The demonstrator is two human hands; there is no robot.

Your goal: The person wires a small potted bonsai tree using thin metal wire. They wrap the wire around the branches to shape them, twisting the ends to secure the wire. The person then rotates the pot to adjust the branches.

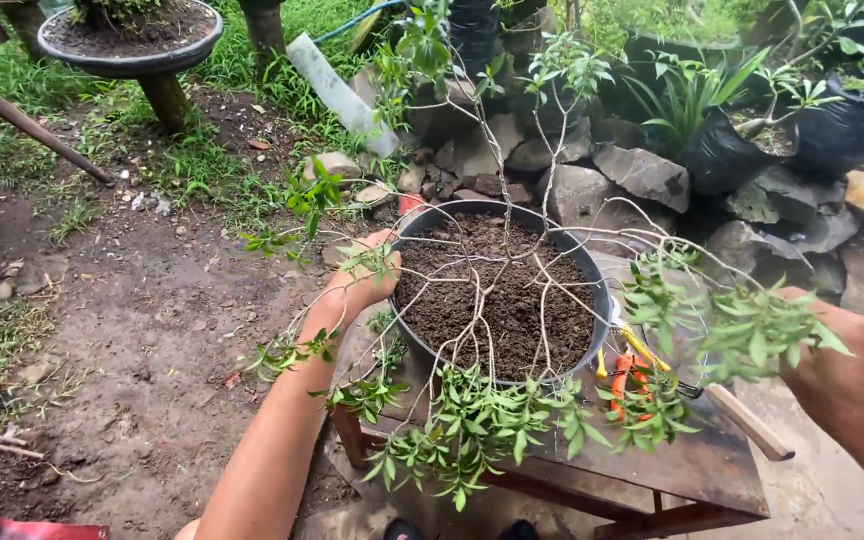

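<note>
Outdoors, on a worn table, a black pot is clasped at its rim by the left grip; bare branches spread upward and outward beyond it, orange pliers lie right of the pot, and the right grip, clenched, is seen there.

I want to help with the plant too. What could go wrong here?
The pot sits near the edge of a small table, and the left hand grips its rim, so a hard pull might tip it. The thin branches spread low over the rim and could snap if bumped. The right hand seems to hold a wooden-handled tool near the leaves; it might nick them.
</note>
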